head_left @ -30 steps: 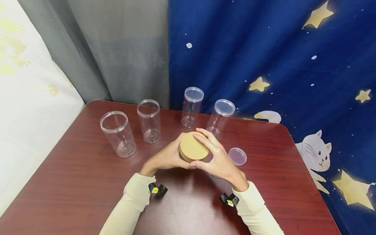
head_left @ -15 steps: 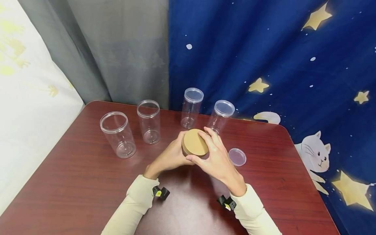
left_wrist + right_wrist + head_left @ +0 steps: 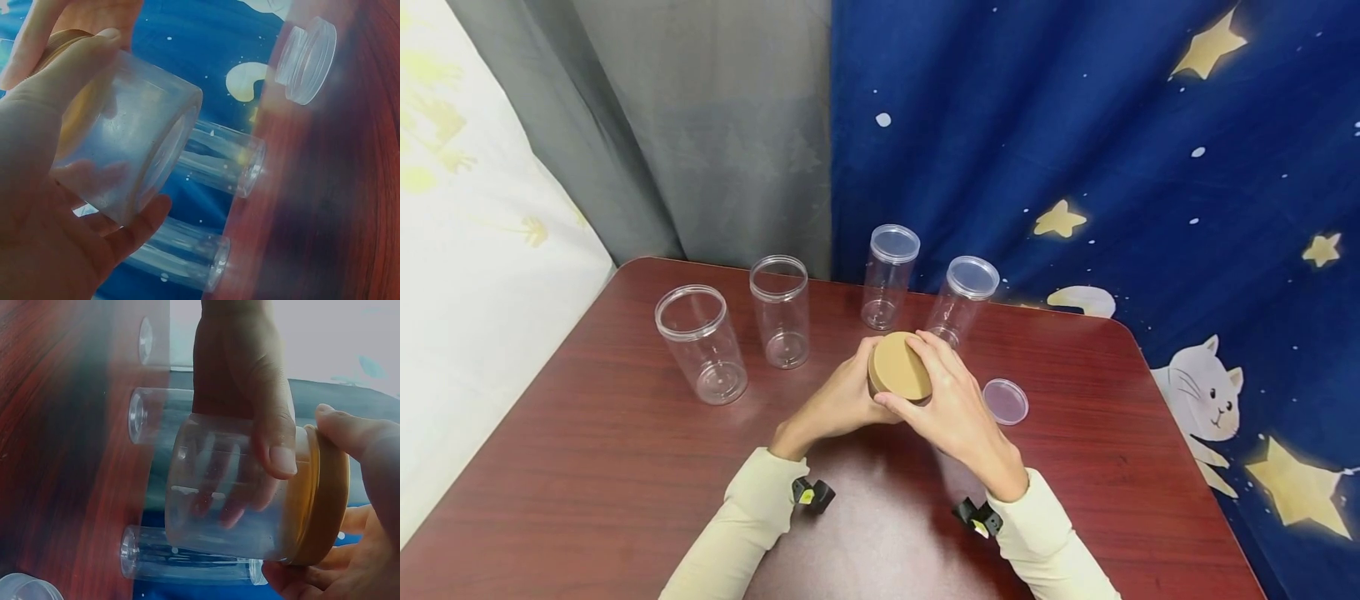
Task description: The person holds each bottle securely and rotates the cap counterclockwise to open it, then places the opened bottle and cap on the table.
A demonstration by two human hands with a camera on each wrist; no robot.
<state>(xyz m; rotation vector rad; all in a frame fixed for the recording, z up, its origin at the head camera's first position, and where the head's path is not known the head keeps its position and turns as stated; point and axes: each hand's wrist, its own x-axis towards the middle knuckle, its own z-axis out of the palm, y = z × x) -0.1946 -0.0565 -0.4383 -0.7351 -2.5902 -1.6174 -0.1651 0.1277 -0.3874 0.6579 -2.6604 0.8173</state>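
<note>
A short clear plastic jar [image 3: 140,103] with a gold-yellow screw lid [image 3: 899,367] is held above the table between both hands. My left hand [image 3: 842,398] grips the clear body, with the thumb on one side and the fingers round the other. My right hand [image 3: 957,410] grips the lid by its edge, thumb on the near side and fingers on the far side. The lid sits on the jar's mouth; in the right wrist view the jar lies sideways and appears to have nothing inside. Most of the jar's body is hidden under the lid and hands in the head view.
Two tall clear jars without lids, a wider jar [image 3: 702,346] and a narrower jar [image 3: 780,312], stand at the left. Behind the hands are two tall lidded jars, one at centre [image 3: 891,275] and one to its right [image 3: 964,292]. A clear round lid [image 3: 1006,402] lies right of the hands.
Both hands and the jar have shifted slightly to the right. The right hand's fingers have moved back from across the lid's top toward its edge.
</note>
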